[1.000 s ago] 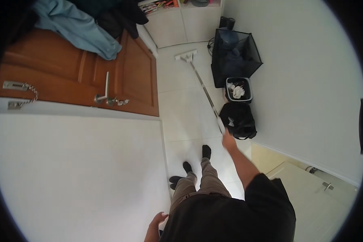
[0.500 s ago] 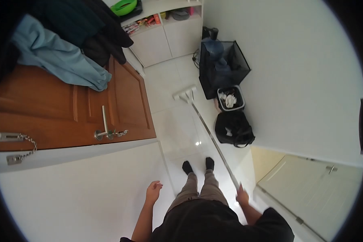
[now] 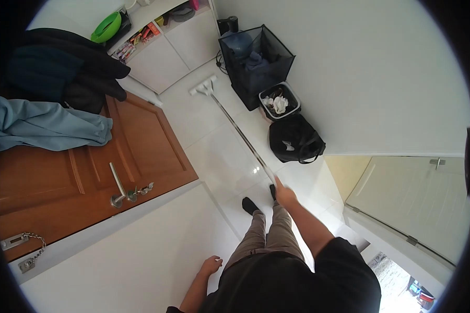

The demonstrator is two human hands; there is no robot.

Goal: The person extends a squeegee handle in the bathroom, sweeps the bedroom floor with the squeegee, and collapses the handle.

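Note:
My right hand (image 3: 285,195) is wrapped round the upper end of a mop's (image 3: 237,129) long metal handle, with the arm stretched forward. The mop's white, wide head (image 3: 203,87) rests on the glossy tiled floor near the low cabinet. My left hand (image 3: 211,265) hangs beside my left hip, in front of the white wall. It holds nothing, and its fingers are loosely bent.
A brown door (image 3: 136,151) with hanging clothes stands at left. Along the right wall are a black fabric bin (image 3: 258,68), a small trash bin (image 3: 279,101) and a black bag (image 3: 296,140). A white cabinet (image 3: 159,65) is ahead; a pale door (image 3: 412,198) lies at right.
My right hand has moved forward and left with the handle, and the mop head has slid farther toward the cabinet. My view has turned; my left hand hangs lower.

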